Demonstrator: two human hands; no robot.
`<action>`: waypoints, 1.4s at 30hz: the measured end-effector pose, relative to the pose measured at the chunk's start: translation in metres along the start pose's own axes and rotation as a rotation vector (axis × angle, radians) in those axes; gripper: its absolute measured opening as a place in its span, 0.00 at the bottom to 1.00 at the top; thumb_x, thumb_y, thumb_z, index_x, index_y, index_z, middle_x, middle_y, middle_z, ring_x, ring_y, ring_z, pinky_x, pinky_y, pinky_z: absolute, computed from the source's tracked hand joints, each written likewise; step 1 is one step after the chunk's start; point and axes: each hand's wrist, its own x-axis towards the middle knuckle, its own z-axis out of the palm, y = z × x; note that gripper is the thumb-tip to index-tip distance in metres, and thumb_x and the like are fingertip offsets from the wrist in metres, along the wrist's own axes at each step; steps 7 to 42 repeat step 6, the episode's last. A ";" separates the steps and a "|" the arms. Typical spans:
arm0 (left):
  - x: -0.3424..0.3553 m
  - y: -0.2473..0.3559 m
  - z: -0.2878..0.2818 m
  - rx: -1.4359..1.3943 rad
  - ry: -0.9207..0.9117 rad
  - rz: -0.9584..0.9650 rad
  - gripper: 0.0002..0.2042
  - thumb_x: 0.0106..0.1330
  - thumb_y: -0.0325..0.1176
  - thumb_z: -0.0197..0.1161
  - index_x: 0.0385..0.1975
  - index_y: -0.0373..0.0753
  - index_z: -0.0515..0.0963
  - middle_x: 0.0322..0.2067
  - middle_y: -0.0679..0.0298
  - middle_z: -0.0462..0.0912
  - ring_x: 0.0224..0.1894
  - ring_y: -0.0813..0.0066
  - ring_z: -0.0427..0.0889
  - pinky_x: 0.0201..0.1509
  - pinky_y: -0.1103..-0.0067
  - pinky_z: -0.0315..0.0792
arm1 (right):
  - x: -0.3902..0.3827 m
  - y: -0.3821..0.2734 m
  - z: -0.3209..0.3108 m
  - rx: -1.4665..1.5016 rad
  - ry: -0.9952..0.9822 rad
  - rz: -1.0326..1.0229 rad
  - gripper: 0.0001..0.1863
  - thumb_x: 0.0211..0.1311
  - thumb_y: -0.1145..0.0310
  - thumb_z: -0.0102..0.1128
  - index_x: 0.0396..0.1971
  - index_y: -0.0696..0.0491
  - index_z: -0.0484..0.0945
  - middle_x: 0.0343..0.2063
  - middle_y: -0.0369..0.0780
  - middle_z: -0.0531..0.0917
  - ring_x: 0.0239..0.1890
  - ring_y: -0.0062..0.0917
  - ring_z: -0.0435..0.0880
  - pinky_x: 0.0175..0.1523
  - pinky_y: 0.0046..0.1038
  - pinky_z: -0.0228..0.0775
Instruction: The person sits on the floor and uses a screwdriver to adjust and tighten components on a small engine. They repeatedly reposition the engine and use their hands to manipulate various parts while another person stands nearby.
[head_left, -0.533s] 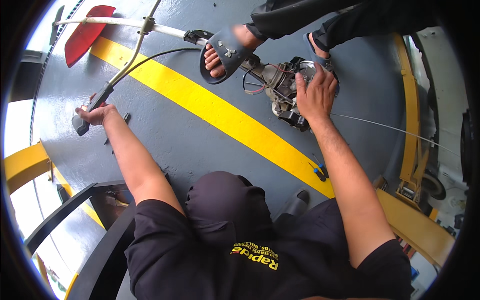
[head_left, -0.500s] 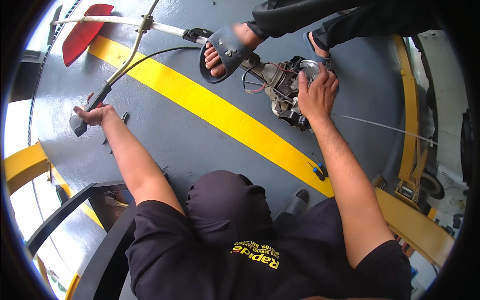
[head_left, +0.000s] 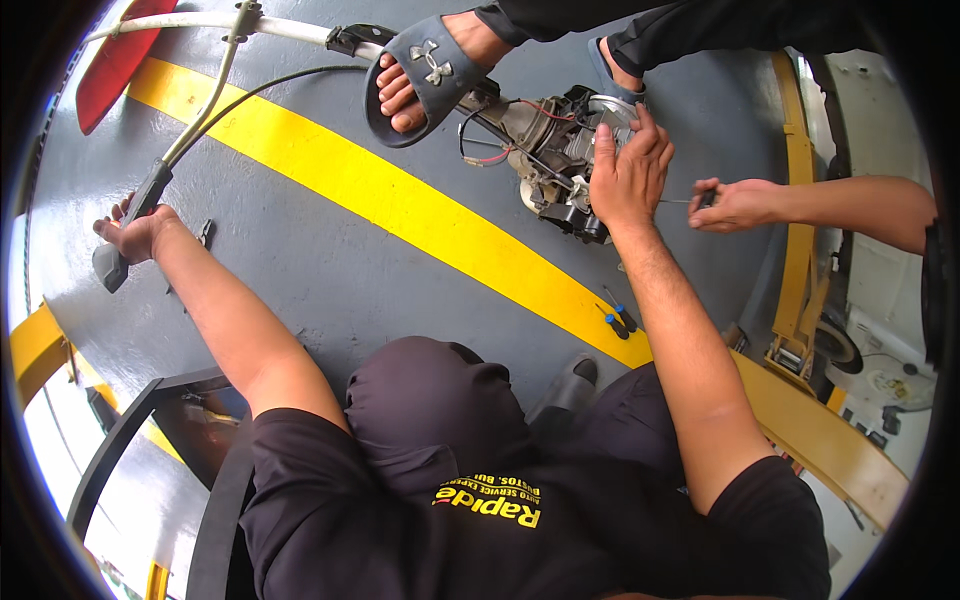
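Note:
A brush cutter lies on the floor, its pale shaft [head_left: 290, 30] running from the red guard [head_left: 112, 70] at far left to the bare engine [head_left: 545, 172]. At left, my left hand [head_left: 148, 236] is closed around the black throttle grip [head_left: 152, 190] of the bent handlebar. My right hand [head_left: 632, 178] lies over the engine's right side, fingers stretched out and apart, pressing against it. From the right reaches a co-worker's hand [head_left: 745, 204], closed on a small dark pull handle [head_left: 708, 200], with a thin cord going toward the engine.
Another person's foot in a dark slide sandal [head_left: 430, 80] rests over the shaft. Two blue-handled screwdrivers [head_left: 618, 320] lie on the yellow floor stripe [head_left: 400, 200]. Yellow lift arms [head_left: 810, 430] stand at right, a black curved frame [head_left: 125, 440] at lower left.
The co-worker's hand has come into view from the right with the pull handle, closer to the engine; before, the cord stretched far right. My hands keep their places on the brush cutter.

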 end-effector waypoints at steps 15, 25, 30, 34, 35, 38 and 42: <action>0.006 -0.003 0.002 -0.001 0.039 -0.010 0.21 0.72 0.45 0.69 0.49 0.40 0.66 0.31 0.60 0.76 0.34 0.62 0.81 0.47 0.61 0.84 | -0.002 0.005 0.005 0.023 0.019 -0.026 0.37 0.77 0.45 0.53 0.72 0.57 0.58 0.63 0.53 0.68 0.67 0.48 0.65 0.72 0.52 0.57; 0.006 -0.003 0.002 -0.001 0.039 -0.010 0.21 0.72 0.45 0.69 0.49 0.40 0.66 0.31 0.60 0.76 0.34 0.62 0.81 0.47 0.61 0.84 | -0.002 0.005 0.005 0.023 0.019 -0.026 0.37 0.77 0.45 0.53 0.72 0.57 0.58 0.63 0.53 0.68 0.67 0.48 0.65 0.72 0.52 0.57; 0.006 -0.003 0.002 -0.001 0.039 -0.010 0.21 0.72 0.45 0.69 0.49 0.40 0.66 0.31 0.60 0.76 0.34 0.62 0.81 0.47 0.61 0.84 | -0.002 0.005 0.005 0.023 0.019 -0.026 0.37 0.77 0.45 0.53 0.72 0.57 0.58 0.63 0.53 0.68 0.67 0.48 0.65 0.72 0.52 0.57; 0.006 -0.003 0.002 -0.001 0.039 -0.010 0.21 0.72 0.45 0.69 0.49 0.40 0.66 0.31 0.60 0.76 0.34 0.62 0.81 0.47 0.61 0.84 | -0.002 0.005 0.005 0.023 0.019 -0.026 0.37 0.77 0.45 0.53 0.72 0.57 0.58 0.63 0.53 0.68 0.67 0.48 0.65 0.72 0.52 0.57; 0.006 -0.003 0.002 -0.001 0.039 -0.010 0.21 0.72 0.45 0.69 0.49 0.40 0.66 0.31 0.60 0.76 0.34 0.62 0.81 0.47 0.61 0.84 | -0.002 0.005 0.005 0.023 0.019 -0.026 0.37 0.77 0.45 0.53 0.72 0.57 0.58 0.63 0.53 0.68 0.67 0.48 0.65 0.72 0.52 0.57; 0.006 -0.003 0.002 -0.001 0.039 -0.010 0.21 0.72 0.45 0.69 0.49 0.40 0.66 0.31 0.60 0.76 0.34 0.62 0.81 0.47 0.61 0.84 | -0.002 0.005 0.005 0.023 0.019 -0.026 0.37 0.77 0.45 0.53 0.72 0.57 0.58 0.63 0.53 0.68 0.67 0.48 0.65 0.72 0.52 0.57; 0.006 -0.003 0.002 -0.001 0.039 -0.010 0.21 0.72 0.45 0.69 0.49 0.40 0.66 0.31 0.60 0.76 0.34 0.62 0.81 0.47 0.61 0.84 | -0.002 0.005 0.005 0.023 0.019 -0.026 0.37 0.77 0.45 0.53 0.72 0.57 0.58 0.63 0.53 0.68 0.67 0.48 0.65 0.72 0.52 0.57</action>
